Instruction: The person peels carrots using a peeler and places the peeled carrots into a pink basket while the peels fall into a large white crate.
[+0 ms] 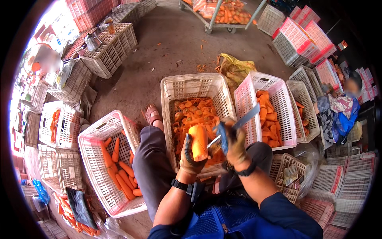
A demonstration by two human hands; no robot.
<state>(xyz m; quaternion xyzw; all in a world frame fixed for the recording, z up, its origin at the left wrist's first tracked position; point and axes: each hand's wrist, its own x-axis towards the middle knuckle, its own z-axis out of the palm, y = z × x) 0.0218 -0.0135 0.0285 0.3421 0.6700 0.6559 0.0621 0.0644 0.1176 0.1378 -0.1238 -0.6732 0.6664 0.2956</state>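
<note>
My left hand point(191, 163), in a soiled glove, is closed around a thick, peeled orange carrot point(198, 142) with a cut lower end. My gloved right hand point(234, 146) grips a knife whose broad blade point(248, 116) points up and to the right. A second narrow metal edge point(214, 141) juts from that hand towards the carrot; blur hides what tool it belongs to. Both hands are above a white plastic crate point(195, 78) between my legs. Carrot peelings and cut ends point(195, 112) lie in it.
Trimmed carrots point(268, 119) fill part of the right crate point(280, 89). Whole carrots point(122, 176) lie in the left crate point(89, 155). A yellow sack point(237, 66) rests beyond. A cart point(209, 24) carries bagged carrots. Another person point(340, 110) sits at the far right near stacked crates point(307, 38).
</note>
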